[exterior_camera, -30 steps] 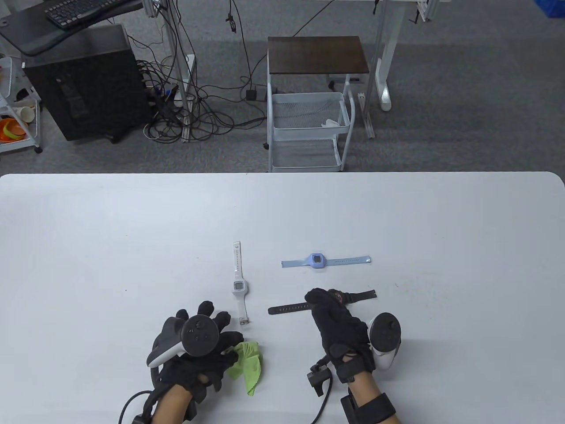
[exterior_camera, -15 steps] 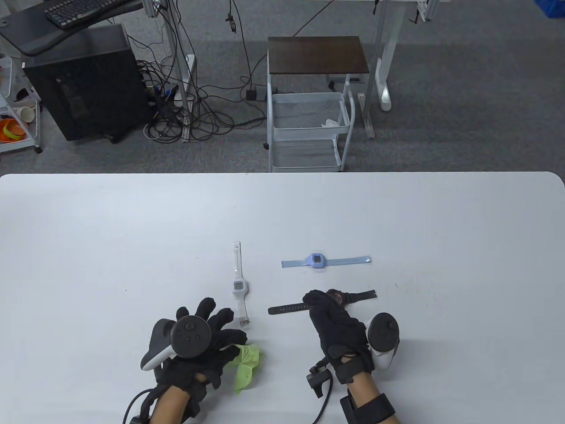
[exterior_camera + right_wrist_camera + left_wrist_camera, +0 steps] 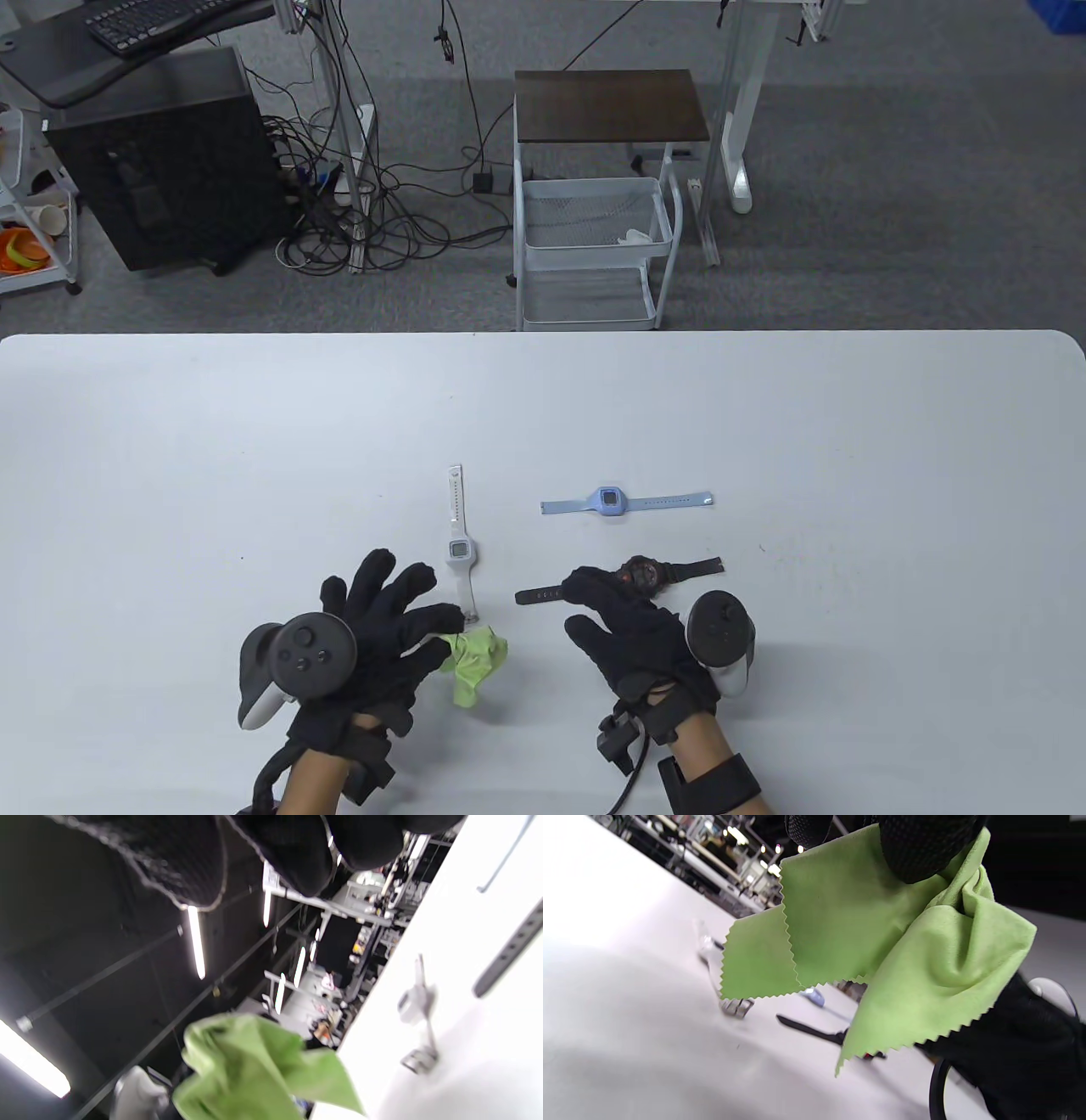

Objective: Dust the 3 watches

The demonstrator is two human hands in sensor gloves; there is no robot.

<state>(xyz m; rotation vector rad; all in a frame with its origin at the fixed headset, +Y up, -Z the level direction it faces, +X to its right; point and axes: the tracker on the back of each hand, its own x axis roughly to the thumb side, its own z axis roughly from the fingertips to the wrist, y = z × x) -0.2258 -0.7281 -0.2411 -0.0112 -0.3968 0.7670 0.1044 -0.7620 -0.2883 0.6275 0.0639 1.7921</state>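
Three watches lie flat on the white table (image 3: pixel 764 407), straps unbuckled: white watch (image 3: pixel 459 548) front-to-back, light-blue watch (image 3: pixel 608 500) crosswise farther back, black watch (image 3: pixel 638 575) crosswise nearest the right hand.

All look light, w/ rubbery straps that flex; probably skid on the smooth top if wiped unheld. Faces = the fragile bit. Best hold, I'd judge: pin the strap beside the case, wipe w/ the free hand.

L hand (image 3: pixel 373 637) pinches a green microfibre cloth (image 3: pixel 473 662) betw. thumb & fingertip, other fingers spread; the cloth is soft, limp, zigzag-edged, hanging clear of the table in the left wrist view.

R hand (image 3: pixel 632 628): fingers lying over the black strap left of the case, loosely bent; whether pressing or gripping, can't tell.

Nothing stands betw. cloth & watches. Beyond the table: wire-basket cart (image 3: pixel 594 246), PC tower (image 3: pixel 161 161), floor cables (image 3: pixel 365 221).
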